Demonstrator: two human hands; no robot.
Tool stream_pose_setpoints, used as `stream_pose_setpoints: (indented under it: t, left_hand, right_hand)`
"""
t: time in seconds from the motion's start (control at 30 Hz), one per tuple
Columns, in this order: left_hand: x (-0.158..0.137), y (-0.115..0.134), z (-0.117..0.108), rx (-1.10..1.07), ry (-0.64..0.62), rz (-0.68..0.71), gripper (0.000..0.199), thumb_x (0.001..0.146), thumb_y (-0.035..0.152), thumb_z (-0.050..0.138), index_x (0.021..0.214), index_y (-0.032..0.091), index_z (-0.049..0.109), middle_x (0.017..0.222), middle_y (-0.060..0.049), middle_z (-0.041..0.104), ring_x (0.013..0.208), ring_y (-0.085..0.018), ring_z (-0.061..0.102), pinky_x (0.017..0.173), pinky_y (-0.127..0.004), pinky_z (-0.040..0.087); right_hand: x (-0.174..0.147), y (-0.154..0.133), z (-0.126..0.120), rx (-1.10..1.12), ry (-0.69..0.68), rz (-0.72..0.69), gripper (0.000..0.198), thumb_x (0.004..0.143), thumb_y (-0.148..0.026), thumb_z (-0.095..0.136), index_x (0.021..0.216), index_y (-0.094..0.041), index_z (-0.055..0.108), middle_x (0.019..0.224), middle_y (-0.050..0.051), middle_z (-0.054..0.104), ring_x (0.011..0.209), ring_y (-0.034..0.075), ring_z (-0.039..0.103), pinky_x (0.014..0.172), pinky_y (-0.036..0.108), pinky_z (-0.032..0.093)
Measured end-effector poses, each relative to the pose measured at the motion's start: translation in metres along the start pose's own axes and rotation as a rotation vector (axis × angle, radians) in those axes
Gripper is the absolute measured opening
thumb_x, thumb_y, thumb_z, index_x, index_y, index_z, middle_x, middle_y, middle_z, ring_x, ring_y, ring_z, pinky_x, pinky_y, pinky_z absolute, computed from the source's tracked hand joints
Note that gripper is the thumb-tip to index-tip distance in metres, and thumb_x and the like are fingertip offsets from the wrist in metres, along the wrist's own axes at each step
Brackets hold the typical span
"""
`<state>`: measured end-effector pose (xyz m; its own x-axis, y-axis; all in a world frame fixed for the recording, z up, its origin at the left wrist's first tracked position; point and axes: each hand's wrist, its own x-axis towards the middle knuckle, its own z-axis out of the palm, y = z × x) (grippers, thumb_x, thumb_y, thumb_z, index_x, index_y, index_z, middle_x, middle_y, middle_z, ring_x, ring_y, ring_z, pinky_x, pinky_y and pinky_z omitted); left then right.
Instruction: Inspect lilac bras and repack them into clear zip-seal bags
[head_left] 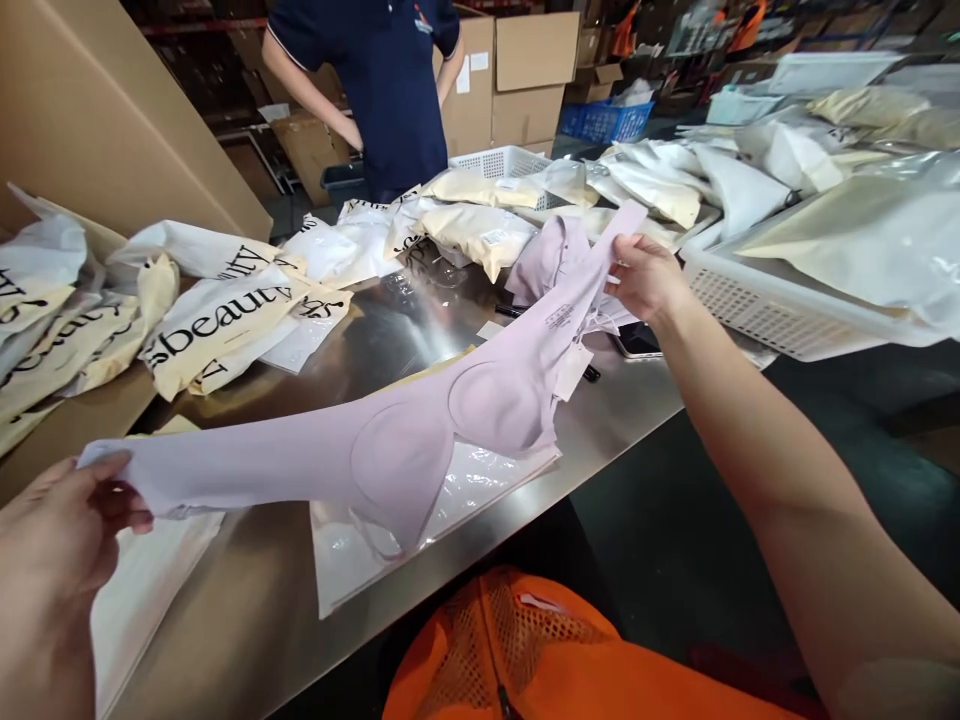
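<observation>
A pale lilac bra (pixel 405 450) is stretched out across the metal table, its padded cups toward me. My left hand (pixel 71 525) pinches the end of one band at the lower left. At the upper right, my right hand (pixel 646 275) grips the other band end. A white tag (pixel 572 372) hangs from the bra near the right cup. Under the cups lies a clear plastic bag (pixel 480 485), partly covered by the fabric. Another lilac garment (pixel 551 255) lies bunched behind the right band.
Printed plastic packages (pixel 225 330) are piled on the left. A white perforated basket (pixel 780 310) heaped with bags stands on the right. Across the metal table (pixel 382 310) stands a person in a dark shirt (pixel 390 90). A phone (pixel 637 342) lies beneath my right wrist.
</observation>
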<state>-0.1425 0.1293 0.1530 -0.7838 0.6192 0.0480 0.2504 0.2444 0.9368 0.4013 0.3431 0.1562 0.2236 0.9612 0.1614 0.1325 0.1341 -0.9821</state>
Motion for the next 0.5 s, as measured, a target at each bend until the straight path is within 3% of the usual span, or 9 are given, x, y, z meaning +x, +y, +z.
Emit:
stream_pose_setpoints:
  t: [0.07, 0.13, 0.3, 0.4, 0.5]
  left_hand:
    - [-0.013, 0.008, 0.003, -0.073, -0.063, -0.132, 0.019, 0.054, 0.023, 0.064, 0.063, 0.022, 0.046, 0.035, 0.01, 0.046, 0.025, -0.013, 0.04, 0.022, -0.021, 0.031]
    - [-0.023, 0.017, 0.002, -0.102, -0.118, -0.163, 0.018, 0.059, 0.024, 0.061, 0.064, 0.024, 0.044, 0.036, 0.011, 0.045, 0.025, -0.012, 0.037, 0.021, -0.021, 0.028]
    - [-0.044, 0.038, 0.011, -0.145, -0.201, -0.18, 0.012, 0.074, 0.029, 0.054, 0.068, 0.025, 0.044, 0.037, 0.012, 0.044, 0.025, -0.01, 0.039, 0.021, -0.017, 0.026]
    - [-0.07, 0.053, 0.053, -0.27, -0.332, -0.095, 0.005, 0.079, 0.027, 0.052, 0.079, 0.024, 0.048, 0.04, 0.011, 0.049, 0.027, -0.013, 0.045, 0.024, -0.018, 0.033]
    - [-0.104, 0.066, 0.124, -0.318, -0.641, -0.056, 0.014, 0.087, 0.029, 0.054, 0.098, 0.022, 0.05, 0.056, 0.005, 0.063, 0.042, -0.017, 0.061, 0.04, -0.027, 0.052]
  right_hand:
    - [0.007, 0.005, 0.005, -0.091, 0.077, -0.019, 0.024, 0.097, -0.029, 0.048, 0.08, -0.025, 0.031, 0.072, -0.003, 0.047, 0.066, 0.012, 0.047, 0.065, 0.027, 0.047]
    - [0.011, 0.005, 0.007, -0.174, 0.156, -0.07, 0.023, 0.096, -0.029, 0.051, 0.082, -0.025, 0.033, 0.071, -0.004, 0.046, 0.062, 0.012, 0.046, 0.065, 0.029, 0.047]
    - [0.006, -0.005, 0.009, -0.446, 0.29, -0.261, 0.015, 0.093, -0.022, 0.052, 0.085, -0.024, 0.04, 0.078, 0.003, 0.052, 0.083, 0.023, 0.057, 0.09, 0.043, 0.044]
    - [0.001, -0.012, 0.015, -0.689, 0.286, -0.327, 0.004, 0.095, -0.021, 0.044, 0.098, -0.02, 0.045, 0.081, 0.008, 0.057, 0.089, 0.029, 0.061, 0.092, 0.05, 0.043]
    - [-0.011, -0.025, 0.034, -0.837, 0.26, -0.382, 0.017, 0.098, -0.024, 0.038, 0.109, -0.014, 0.047, 0.078, 0.009, 0.057, 0.093, 0.032, 0.064, 0.09, 0.053, 0.044]
